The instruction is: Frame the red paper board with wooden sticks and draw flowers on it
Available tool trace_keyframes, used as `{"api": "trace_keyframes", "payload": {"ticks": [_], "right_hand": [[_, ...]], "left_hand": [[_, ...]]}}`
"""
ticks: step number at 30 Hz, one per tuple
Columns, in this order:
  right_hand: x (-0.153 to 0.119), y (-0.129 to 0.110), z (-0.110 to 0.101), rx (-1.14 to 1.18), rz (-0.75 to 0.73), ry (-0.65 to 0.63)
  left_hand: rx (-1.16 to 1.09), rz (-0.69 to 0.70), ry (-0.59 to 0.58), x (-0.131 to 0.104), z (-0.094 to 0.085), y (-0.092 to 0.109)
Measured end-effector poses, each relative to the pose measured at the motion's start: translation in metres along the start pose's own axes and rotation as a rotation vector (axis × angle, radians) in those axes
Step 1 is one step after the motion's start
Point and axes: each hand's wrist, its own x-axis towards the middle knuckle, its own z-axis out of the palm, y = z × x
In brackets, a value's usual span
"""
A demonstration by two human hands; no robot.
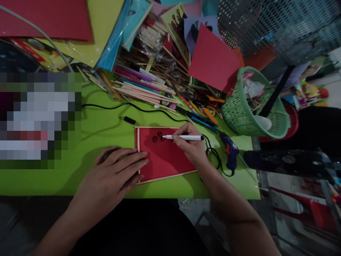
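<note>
My right hand (189, 144) grips a white marker pen (190, 137), its tip touching a red card (167, 156) on the green table. Small black rounded shapes are drawn near the card's upper left. Thin wooden sticks (139, 153) edge the card along its top, left and bottom sides; my right hand and forearm cover part of the right side. Across the left edge lies my left hand (114, 170), fingers stretched out flat on the stick and card. A black pen cap (129, 120) rests on the table just above the card.
Right of the card is a blue glue gun (229, 151) with a black cord. A green basket (230, 106) holding scraps stands at the right back. Loose wooden sticks (144, 93), markers and scissors crowd the back, beside a red paper sheet (213, 60). The table's front edge runs close to me.
</note>
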Motion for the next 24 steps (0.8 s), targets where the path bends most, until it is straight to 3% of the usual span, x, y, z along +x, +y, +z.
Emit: {"api": "trace_keyframes", "payload": {"ticks": [24], "right_hand": [[0.0000,0.0017,-0.0011,-0.015,0.004,0.030]], "left_hand": [[-0.020,-0.026,-0.033,-0.0021,0.0007,-0.0013]]}}
